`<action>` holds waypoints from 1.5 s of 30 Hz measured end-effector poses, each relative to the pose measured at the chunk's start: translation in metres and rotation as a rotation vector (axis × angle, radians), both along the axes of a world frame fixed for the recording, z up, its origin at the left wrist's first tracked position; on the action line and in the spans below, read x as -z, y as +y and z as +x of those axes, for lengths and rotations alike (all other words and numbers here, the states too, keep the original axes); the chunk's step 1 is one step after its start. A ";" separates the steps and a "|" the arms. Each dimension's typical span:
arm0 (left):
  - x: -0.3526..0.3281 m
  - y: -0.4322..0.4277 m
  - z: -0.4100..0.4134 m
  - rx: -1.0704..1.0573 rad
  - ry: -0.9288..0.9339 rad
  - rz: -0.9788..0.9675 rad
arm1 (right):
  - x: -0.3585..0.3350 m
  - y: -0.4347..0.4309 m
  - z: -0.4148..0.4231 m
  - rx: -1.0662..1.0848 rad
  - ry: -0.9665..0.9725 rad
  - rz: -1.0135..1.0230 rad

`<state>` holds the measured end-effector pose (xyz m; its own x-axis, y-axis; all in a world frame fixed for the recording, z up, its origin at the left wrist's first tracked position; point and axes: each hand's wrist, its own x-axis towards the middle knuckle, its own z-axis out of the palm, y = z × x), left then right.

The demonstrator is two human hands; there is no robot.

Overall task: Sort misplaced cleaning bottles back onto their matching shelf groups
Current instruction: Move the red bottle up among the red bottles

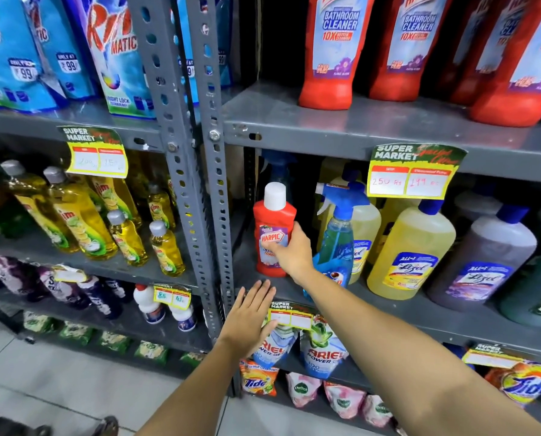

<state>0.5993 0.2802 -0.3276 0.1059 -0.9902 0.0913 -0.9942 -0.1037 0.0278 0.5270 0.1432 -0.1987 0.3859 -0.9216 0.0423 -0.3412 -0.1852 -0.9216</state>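
Note:
A small red Harpic bottle (270, 221) with a white cap stands upright at the left end of the middle shelf (451, 322), beside a blue spray bottle (336, 243) and yellow and purple Lizol bottles (410, 250). My right hand (292, 251) is wrapped around the red bottle's right side and label. My left hand (251, 313) hovers flat and open just below, in front of the shelf edge, holding nothing. Large red Harpic bathroom cleaner bottles (335, 51) stand in a row on the shelf above.
Grey slotted metal uprights (211, 184) split the rack. On the left, yellow dish liquid bottles (83, 221) sit under blue detergent pouches (17, 51). Ariel pouches (322, 347) and Tide packs (258, 380) fill the lower shelves. Yellow price tags (409, 180) hang from shelf edges.

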 end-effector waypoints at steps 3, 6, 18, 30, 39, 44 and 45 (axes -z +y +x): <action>-0.003 0.002 0.000 -0.005 0.008 0.036 | -0.001 0.018 -0.012 -0.057 0.006 -0.099; -0.003 -0.001 0.001 -0.017 0.017 0.043 | -0.019 0.039 -0.032 -0.107 -0.052 -0.152; -0.201 -0.029 -0.009 0.309 0.126 -0.785 | -0.248 0.056 -0.145 -0.147 -0.594 -0.426; -0.315 -0.067 -0.014 0.236 -0.107 -0.791 | -0.336 -0.066 -0.185 0.072 -0.418 -0.455; -0.315 -0.069 -0.021 0.200 -0.039 -0.858 | -0.316 -0.077 -0.186 0.046 -0.178 -0.338; -0.316 -0.069 -0.023 0.200 -0.012 -0.882 | -0.278 -0.064 -0.181 0.188 0.012 -0.426; -0.316 -0.069 -0.023 0.201 -0.009 -0.883 | -0.276 -0.063 -0.179 0.211 0.051 -0.448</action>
<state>0.5768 0.2110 -0.0114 -0.0657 -0.5591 0.8265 -0.9918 0.1273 0.0072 0.3484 0.0802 0.0773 0.2045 -0.8753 0.4381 -0.4563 -0.4812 -0.7485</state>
